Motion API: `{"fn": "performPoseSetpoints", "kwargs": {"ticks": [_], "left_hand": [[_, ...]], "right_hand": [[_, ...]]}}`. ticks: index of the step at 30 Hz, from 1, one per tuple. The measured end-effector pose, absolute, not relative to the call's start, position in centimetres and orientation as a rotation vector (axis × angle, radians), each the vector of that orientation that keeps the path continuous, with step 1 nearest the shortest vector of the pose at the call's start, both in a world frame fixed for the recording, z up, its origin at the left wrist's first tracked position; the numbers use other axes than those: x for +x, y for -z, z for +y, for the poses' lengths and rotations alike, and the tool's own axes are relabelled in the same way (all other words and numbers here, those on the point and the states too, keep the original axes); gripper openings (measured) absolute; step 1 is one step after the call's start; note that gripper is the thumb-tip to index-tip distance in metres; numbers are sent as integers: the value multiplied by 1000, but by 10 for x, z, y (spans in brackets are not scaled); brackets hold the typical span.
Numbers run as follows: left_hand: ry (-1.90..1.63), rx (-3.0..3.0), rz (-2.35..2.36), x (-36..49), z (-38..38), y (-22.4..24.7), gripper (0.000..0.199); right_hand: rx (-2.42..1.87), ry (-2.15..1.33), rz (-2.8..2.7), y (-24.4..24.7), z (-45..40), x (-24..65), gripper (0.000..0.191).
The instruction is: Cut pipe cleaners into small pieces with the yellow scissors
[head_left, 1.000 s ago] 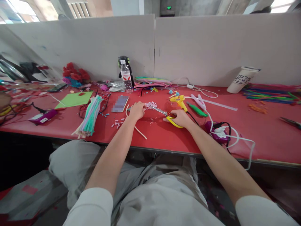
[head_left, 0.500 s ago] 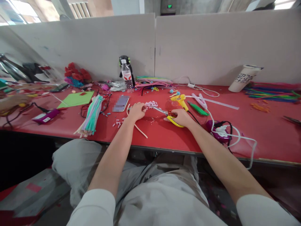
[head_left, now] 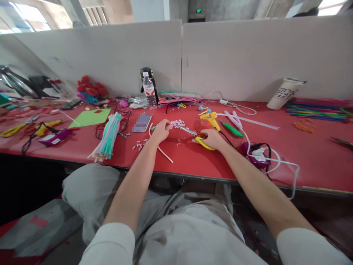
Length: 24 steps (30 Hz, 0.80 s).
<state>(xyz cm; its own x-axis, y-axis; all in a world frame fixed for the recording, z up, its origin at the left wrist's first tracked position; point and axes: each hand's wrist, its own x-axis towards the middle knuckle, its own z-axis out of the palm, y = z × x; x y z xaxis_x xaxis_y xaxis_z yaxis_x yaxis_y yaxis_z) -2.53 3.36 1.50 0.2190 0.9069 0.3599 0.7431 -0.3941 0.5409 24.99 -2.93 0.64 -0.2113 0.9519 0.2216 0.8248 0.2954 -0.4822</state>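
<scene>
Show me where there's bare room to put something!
The red table is bare in front of the orange bits, right of the white cord, and between the held scissors and front edge. Far left is crowded, around the other scissors.

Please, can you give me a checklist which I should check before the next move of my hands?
1. Right hand grips the scissors: ok.
2. Left hand well away from the blades: not ok, the tips point at its fingers, close by.
3. What the left fingers pinch: cannot tell, too small.
4. Small pink pieces all in one pile: not ok, some lie scattered near the phone.
5. Yellow glue gun cool: cannot tell.
6. Water bottle upright: ok.
</scene>
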Motion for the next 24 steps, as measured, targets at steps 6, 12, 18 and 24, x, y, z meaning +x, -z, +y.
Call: {"fn": "performPoseSetpoints", "kwargs": {"ticks": [6, 12, 18, 24], "left_hand": [[-1202, 2024, 1238, -35, 19, -20, 12], [-1188, 1783, 1153, -47, -4, -16, 28], [-1103, 1834, 1168, -43, -9, -15, 33], [-1180, 1845, 1193, -43, -9, -14, 38]], "right_hand": [[-1579, -368, -2103, -5, -31, 251, 61], [-1540, -381, -2100, -8, -34, 249, 62], [-1495, -413, -2144, -8, -35, 251, 55], [-1447, -460, -2161, -10, -38, 250, 52]]}}
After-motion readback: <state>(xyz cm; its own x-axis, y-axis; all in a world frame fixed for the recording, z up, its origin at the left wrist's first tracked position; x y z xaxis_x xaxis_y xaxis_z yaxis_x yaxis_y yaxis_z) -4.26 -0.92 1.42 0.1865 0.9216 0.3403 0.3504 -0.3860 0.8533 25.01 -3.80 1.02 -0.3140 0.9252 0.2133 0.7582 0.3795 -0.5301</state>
